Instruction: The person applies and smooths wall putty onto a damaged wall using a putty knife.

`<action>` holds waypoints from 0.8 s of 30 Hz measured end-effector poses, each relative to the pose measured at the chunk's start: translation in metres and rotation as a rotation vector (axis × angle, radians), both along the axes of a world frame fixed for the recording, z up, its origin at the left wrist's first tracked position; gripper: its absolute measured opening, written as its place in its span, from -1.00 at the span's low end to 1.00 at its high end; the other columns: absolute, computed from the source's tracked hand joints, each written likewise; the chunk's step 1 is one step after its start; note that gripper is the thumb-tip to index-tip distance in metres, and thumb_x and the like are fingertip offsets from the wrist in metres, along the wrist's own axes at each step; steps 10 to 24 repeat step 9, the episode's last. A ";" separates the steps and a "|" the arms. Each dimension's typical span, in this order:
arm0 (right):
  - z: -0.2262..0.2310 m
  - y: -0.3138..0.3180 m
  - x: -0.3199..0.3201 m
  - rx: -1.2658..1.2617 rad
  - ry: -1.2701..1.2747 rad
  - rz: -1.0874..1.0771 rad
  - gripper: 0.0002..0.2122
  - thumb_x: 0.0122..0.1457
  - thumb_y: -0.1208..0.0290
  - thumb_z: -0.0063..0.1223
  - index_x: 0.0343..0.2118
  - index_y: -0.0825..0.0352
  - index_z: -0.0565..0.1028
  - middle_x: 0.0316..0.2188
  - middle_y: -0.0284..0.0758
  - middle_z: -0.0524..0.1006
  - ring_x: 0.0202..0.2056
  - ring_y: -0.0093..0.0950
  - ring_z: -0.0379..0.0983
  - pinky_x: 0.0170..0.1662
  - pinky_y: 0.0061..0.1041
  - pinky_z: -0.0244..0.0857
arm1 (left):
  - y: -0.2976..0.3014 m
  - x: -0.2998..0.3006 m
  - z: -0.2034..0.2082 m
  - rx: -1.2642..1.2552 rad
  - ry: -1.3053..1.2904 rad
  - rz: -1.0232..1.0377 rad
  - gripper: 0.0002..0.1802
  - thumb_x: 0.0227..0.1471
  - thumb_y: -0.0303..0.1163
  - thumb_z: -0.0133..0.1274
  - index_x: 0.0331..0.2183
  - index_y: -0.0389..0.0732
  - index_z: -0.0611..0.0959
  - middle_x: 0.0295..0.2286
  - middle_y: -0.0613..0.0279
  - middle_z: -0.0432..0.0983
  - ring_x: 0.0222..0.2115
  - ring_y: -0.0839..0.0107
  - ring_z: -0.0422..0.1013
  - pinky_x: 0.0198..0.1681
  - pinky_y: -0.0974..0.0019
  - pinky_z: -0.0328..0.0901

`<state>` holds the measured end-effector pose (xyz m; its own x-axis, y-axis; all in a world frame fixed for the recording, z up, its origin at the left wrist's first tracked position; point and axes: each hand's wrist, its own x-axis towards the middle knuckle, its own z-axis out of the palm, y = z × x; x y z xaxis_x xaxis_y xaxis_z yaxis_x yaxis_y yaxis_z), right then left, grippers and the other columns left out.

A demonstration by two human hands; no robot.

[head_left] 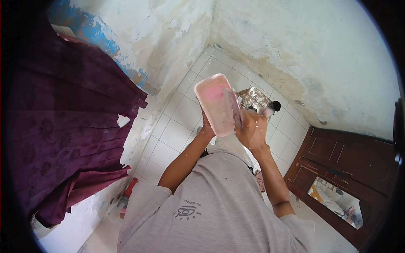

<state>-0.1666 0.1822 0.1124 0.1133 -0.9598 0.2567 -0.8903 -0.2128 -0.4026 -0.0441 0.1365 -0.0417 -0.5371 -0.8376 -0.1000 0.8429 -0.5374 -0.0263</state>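
Pale pink rectangular plastic tub [216,104], smeared, held tilted above the tiled floor.

Both forearms rise from the lower edge, elbows bent. The left hand [207,128] grips from below; the right hand [252,128] is raised just beside it, fingers curled.

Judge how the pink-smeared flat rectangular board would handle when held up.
The pink-smeared flat rectangular board looks stiff: it stays flat though held at its lower end. The wet-looking smears suggest a slippery surface. The left hand and right hand both steady it, hinting at some weight.
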 end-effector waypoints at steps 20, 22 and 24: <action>0.018 -0.006 0.000 -0.006 0.100 -0.039 -0.89 -0.07 0.48 0.17 -0.59 0.27 0.44 -0.73 -0.28 0.39 -0.57 -0.28 0.36 -0.30 -0.27 0.04 | 0.003 -0.010 -0.018 -0.060 0.006 0.011 -0.37 0.22 -0.04 -0.05 0.21 -0.14 0.28 0.13 0.14 0.27 0.07 0.16 0.33 0.19 0.07 0.23; 0.018 -0.006 0.000 -0.006 0.100 -0.039 -0.89 -0.07 0.48 0.17 -0.59 0.27 0.44 -0.73 -0.28 0.39 -0.57 -0.28 0.36 -0.30 -0.27 0.04 | 0.003 -0.010 -0.018 -0.060 0.006 0.011 -0.37 0.22 -0.04 -0.05 0.21 -0.14 0.28 0.13 0.14 0.27 0.07 0.16 0.33 0.19 0.07 0.23; 0.018 -0.006 0.000 -0.006 0.100 -0.039 -0.89 -0.07 0.48 0.17 -0.59 0.27 0.44 -0.73 -0.28 0.39 -0.57 -0.28 0.36 -0.30 -0.27 0.04 | 0.003 -0.010 -0.018 -0.060 0.006 0.011 -0.37 0.22 -0.04 -0.05 0.21 -0.14 0.28 0.13 0.14 0.27 0.07 0.16 0.33 0.19 0.07 0.23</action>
